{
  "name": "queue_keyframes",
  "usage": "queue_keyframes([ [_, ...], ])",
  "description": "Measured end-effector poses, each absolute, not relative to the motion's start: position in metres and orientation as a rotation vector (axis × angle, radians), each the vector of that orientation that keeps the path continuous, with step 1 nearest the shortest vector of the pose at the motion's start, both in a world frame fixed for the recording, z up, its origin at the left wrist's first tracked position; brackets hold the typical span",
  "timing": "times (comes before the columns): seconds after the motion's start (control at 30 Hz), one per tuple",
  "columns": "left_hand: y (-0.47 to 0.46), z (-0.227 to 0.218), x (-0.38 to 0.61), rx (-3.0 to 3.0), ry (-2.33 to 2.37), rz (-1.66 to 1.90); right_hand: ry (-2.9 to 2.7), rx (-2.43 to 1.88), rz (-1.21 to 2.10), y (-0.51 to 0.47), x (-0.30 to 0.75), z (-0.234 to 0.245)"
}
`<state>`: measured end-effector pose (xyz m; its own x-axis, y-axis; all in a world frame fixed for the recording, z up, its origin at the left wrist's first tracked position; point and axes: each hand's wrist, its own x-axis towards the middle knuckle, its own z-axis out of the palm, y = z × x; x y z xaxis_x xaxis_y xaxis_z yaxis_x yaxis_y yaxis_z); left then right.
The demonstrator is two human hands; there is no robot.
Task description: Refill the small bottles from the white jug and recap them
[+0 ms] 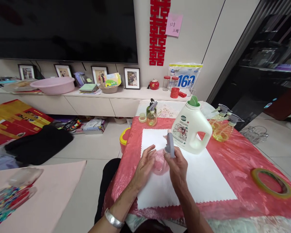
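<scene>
My right hand (178,166) grips the grey spray head (170,145) of a clear pink spray bottle (160,163) just above a white sheet (199,176). At the bottle's left side is my left hand (145,165), its fingers apart and loosely curved; whether they touch the bottle is hard to tell. Behind my right hand stands a large white detergent jug (191,129) with a green piece (194,101) in its mouth. Another small spray bottle (151,117) stands at the far left of the sheet, beside a dark green pump bottle (150,108) and a small pale cap (142,117).
Spray bottles holding yellow liquid (220,134) stand right of the jug. A roll of tape (271,183) lies on the red table cover (247,155). To the left, a pink table (55,191) bears colourful small pieces. A low cabinet (89,105) runs along the wall.
</scene>
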<state>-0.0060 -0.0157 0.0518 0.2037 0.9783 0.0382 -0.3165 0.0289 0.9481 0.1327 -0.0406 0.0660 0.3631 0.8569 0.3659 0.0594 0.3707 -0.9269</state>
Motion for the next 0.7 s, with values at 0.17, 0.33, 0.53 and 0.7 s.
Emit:
queue_keyframes([
  [0.17,-0.031,0.050,-0.013,0.993,0.632,0.895,-0.999,-0.941,0.779,-0.043,0.155,0.080],
  [0.33,-0.041,0.060,0.001,0.843,0.534,0.922,-0.967,-0.922,0.823,-0.048,0.160,0.092],
  [0.53,-0.058,0.069,0.023,0.904,0.794,1.075,-1.226,-1.184,0.682,-0.081,0.142,0.114],
  [0.7,-0.075,0.054,0.038,1.136,0.973,1.025,-1.079,-1.288,0.716,-0.101,0.136,0.112],
])
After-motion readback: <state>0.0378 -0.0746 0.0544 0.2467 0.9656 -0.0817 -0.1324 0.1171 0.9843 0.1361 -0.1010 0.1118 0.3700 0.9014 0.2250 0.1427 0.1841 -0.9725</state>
